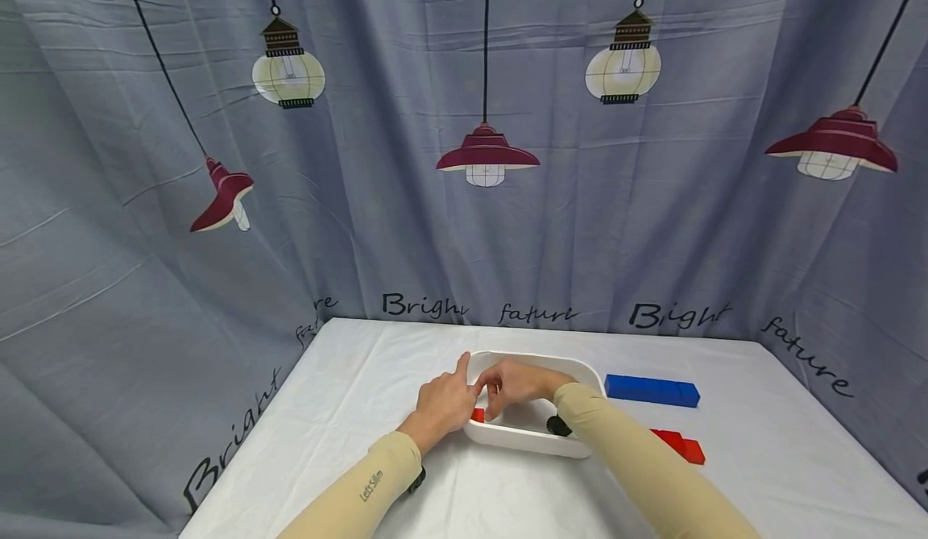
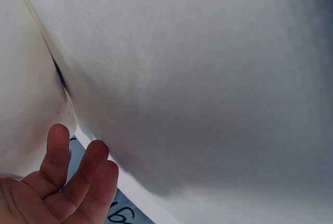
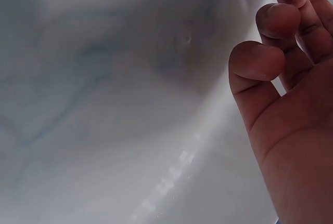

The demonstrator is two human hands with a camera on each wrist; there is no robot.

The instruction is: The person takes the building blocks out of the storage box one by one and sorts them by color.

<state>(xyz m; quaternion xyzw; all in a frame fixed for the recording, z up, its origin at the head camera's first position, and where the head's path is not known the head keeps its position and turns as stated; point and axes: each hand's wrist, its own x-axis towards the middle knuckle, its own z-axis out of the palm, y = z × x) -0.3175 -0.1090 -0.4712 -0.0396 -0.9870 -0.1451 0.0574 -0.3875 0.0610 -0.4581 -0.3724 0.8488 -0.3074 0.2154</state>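
Observation:
A white plastic bin (image 1: 518, 440) stands on the table. At its left end my left hand (image 1: 444, 402) holds the rim, with the thumb over the edge; in the left wrist view its fingers (image 2: 86, 174) lie against the outer wall. My right hand (image 1: 516, 383) reaches down inside the bin, fingers bent, fingertips close to a red block (image 1: 478, 415) in the left near corner. In the right wrist view several curled fingers (image 3: 257, 60) show over the bin's inside, but thumb and index are out of sight. I cannot tell whether they pinch anything.
A row of blue blocks (image 1: 652, 391) lies right of the bin. Nearer, several red blocks (image 1: 681, 445) lie partly behind the right sleeve (image 1: 645, 466). The white-covered table (image 1: 362, 378) ends at a grey-blue curtain (image 1: 406, 225) with printed lamps.

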